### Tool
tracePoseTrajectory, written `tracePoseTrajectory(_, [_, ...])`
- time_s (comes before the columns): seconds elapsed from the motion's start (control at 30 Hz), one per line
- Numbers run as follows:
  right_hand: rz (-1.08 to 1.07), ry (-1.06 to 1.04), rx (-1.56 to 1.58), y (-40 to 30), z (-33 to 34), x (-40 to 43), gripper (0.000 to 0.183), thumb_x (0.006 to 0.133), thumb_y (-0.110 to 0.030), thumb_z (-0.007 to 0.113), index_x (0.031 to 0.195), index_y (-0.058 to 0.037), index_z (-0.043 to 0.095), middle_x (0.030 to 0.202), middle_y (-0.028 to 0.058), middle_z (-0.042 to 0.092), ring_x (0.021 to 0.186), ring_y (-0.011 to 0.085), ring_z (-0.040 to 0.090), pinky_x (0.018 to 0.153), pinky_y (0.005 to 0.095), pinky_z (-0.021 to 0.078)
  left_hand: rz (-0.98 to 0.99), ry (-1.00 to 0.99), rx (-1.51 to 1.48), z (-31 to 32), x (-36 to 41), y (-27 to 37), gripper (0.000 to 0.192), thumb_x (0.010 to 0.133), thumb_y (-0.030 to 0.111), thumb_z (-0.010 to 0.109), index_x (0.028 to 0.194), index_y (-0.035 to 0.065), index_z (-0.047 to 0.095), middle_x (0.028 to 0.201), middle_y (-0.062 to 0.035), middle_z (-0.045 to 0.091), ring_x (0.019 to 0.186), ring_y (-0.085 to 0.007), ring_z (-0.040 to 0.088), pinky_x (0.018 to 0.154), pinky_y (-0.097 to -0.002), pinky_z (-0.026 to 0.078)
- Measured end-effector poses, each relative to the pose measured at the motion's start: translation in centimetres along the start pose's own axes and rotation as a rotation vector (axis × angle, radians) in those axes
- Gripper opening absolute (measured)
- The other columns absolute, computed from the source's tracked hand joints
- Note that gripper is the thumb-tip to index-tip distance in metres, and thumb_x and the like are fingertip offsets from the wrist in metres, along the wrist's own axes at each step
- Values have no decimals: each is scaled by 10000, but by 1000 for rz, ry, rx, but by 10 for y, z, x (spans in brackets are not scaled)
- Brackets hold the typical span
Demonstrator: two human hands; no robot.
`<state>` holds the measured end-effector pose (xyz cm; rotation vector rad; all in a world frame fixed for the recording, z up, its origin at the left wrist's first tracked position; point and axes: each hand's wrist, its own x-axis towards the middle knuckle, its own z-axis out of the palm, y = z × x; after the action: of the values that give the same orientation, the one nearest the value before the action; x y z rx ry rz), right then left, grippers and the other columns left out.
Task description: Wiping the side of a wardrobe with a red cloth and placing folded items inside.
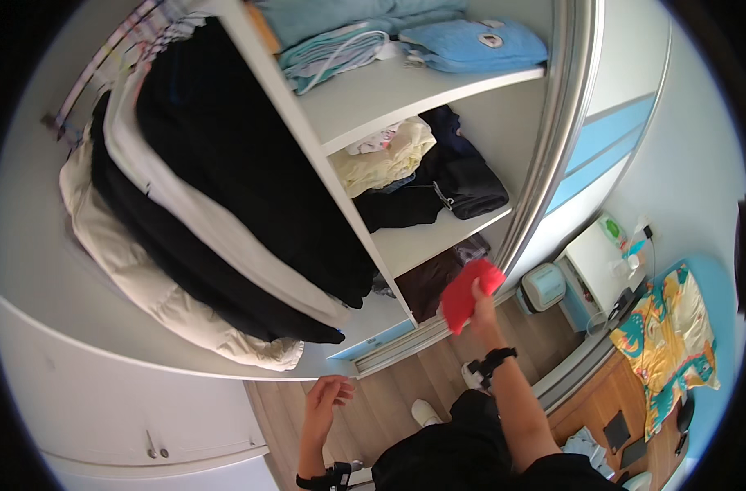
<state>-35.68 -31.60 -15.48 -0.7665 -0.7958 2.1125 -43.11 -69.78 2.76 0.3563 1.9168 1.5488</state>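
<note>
My right hand grips a folded red cloth with the thumb on top. The cloth is held in front of the wardrobe's lowest compartment and hides part of a dark brown garment in it. Lower and to the left, my left hand holds nothing; its fingers are loosely bent, near the wardrobe's bottom front edge. One shelf up lie a crumpled pale yellow garment and folded dark clothes. On the left side hang a black garment, a white one and a cream padded jacket.
A blue cushion and a striped folded textile rest on the upper shelf. The metal door track runs along the wardrobe's right edge. Beyond it stand a lidded bin, a white nightstand and a bed with a dinosaur-print pillow.
</note>
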Motion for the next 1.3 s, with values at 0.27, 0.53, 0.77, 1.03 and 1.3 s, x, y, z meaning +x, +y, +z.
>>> tracePoseTrajectory(0.27, [-219, 205, -189, -111, -9, 148, 407, 949, -332, 593, 1229, -42, 534, 1079, 53, 608, 957, 163, 584, 848, 316, 474, -140, -65, 101, 120, 72, 23, 231, 995, 208, 487, 1120, 50, 600, 955, -62, 677, 839, -137, 629, 733, -260, 469])
tracePoseTrajectory(0.53, [-287, 387, -340, -61, 31, 172, 364, 922, -305, 627, 1057, 33, 631, 968, 120, 664, 916, 200, 598, 848, 331, 450, -74, -266, 98, 226, 172, 44, 231, 1002, 182, 473, 1142, 36, 585, 974, -60, 656, 862, -133, 606, 765, -263, 462])
tracePoseTrajectory(0.77, [-192, 125, -521, 11, 94, 70, 341, 899, -311, 647, 1019, 8, 636, 874, 191, 678, 830, 277, 649, 770, 352, 478, -132, -289, 27, 194, 144, 25, 236, 1007, 192, 460, 1129, 38, 591, 968, -59, 660, 850, -130, 606, 768, -268, 463])
tracePoseTrajectory(1.03, [-141, -23, -622, 99, 150, -31, 366, 897, -356, 636, 1023, -12, 639, 890, 214, 676, 901, 362, 654, 793, 391, 480, -24, -33, -9, 64, 27, 11, 249, 992, 198, 465, 1125, 38, 603, 988, -71, 675, 857, -142, 620, 764, -269, 462])
tracePoseTrajectory(1.3, [0, 99, -377, 108, 163, -46, 479, 896, -415, 630, 1046, 39, 642, 978, 164, 677, 893, 229, 616, 813, 349, 461, 0, -46, -36, 11, -19, -15, 244, 987, 206, 478, 1134, 52, 597, 990, -60, 674, 866, -133, 615, 764, -268, 461])
